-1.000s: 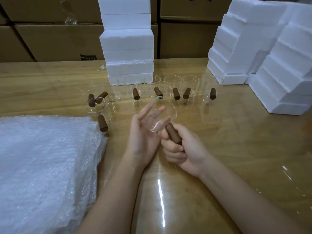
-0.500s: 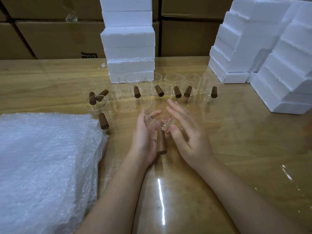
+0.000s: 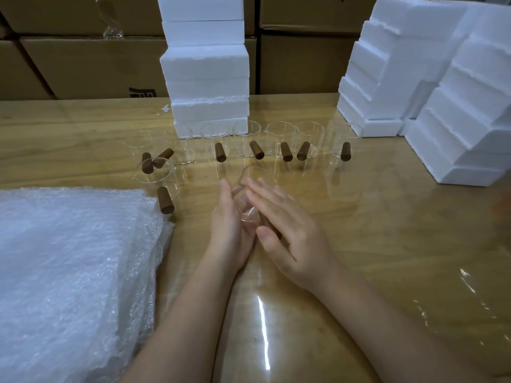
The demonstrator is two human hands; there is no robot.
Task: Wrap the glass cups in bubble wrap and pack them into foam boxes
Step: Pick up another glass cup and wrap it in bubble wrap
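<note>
glass cup [image 3: 249, 214] sits mid-frame, pressed between the left hand [image 3: 231, 230] and right hand [image 3: 293, 239]. both are flat, fingers straight, likely steadying its walls rather than gripping. bubble wrap [image 3: 69, 272] waits lower left, foam boxes [image 3: 206, 64] up top on the counter [image 3: 387, 217].

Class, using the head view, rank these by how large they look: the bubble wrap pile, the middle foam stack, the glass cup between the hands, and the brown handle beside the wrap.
1. bubble wrap pile, though nearest the camera
2. middle foam stack
3. glass cup, partly hidden
4. brown handle
</note>
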